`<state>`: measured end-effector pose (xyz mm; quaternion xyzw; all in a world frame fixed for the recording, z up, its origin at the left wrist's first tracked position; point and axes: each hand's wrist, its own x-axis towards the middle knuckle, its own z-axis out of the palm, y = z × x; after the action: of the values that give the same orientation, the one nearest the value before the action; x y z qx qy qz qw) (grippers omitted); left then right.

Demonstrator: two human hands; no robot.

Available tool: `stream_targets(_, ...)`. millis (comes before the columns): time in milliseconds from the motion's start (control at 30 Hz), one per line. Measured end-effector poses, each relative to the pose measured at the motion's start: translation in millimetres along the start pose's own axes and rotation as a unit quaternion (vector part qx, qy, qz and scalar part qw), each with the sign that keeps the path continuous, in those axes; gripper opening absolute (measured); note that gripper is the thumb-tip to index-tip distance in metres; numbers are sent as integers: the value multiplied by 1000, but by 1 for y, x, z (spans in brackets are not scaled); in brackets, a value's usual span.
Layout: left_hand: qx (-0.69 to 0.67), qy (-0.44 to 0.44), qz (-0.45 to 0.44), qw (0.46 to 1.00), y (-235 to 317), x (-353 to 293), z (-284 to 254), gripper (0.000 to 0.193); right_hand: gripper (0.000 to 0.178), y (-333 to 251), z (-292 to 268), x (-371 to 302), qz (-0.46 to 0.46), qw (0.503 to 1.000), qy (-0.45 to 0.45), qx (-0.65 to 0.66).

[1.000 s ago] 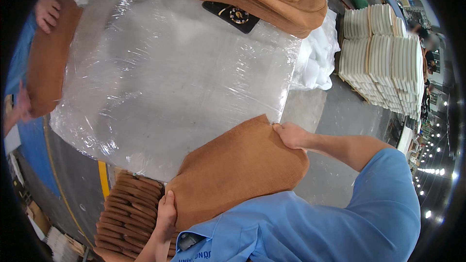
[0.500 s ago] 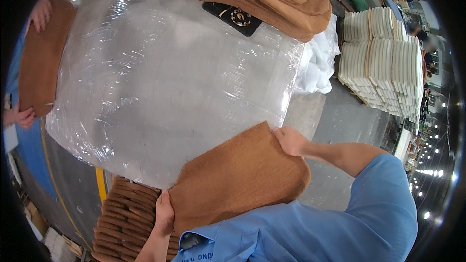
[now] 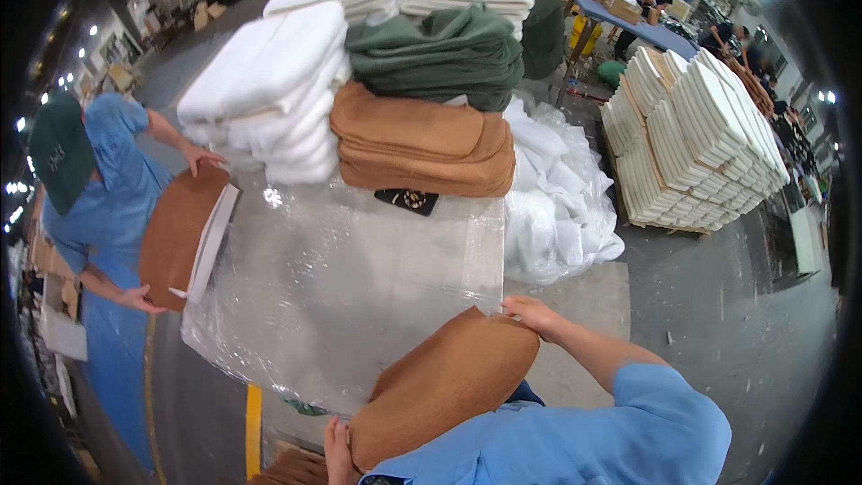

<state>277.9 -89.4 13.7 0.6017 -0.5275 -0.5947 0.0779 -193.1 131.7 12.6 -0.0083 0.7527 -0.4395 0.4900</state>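
Observation:
A brown fabric piece (image 3: 449,373) with rounded corners is stretched between my two hands, over the near edge of the plastic-wrapped table (image 3: 341,296). It bows and its far edge folds up. My left hand (image 3: 338,451) is closed on its lower left end. At its upper right corner, my right hand (image 3: 528,314) grips the edge. On the table's far side lies a stack of similar brown fabric pieces (image 3: 422,144), with a black patterned flat object (image 3: 409,200) in front of it.
Across the left side, a co-worker in blue holds a brown piece (image 3: 180,242) with a white layer along it. White stacks (image 3: 260,63) and folded green fabric (image 3: 431,49) stand at the back. To the right are plastic-wrapped white bundles (image 3: 561,207) and a pallet of pale slabs (image 3: 691,144).
My view has lifted and shows more of the room. The brown piece in my hands has tilted and bowed, both hands still on it. The co-worker's piece now shows its white layer.

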Motion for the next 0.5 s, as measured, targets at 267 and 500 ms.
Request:
stream_targets(267, -89, 59, 192, 976, -1, -26, 12, 55, 62, 5, 46, -42, -224, 955, 124, 151)
stream_targets(500, 358, -48, 316, 877, 108, -57, -5, 64, 74, -27, 40, 22, -249, 952, 79, 158)
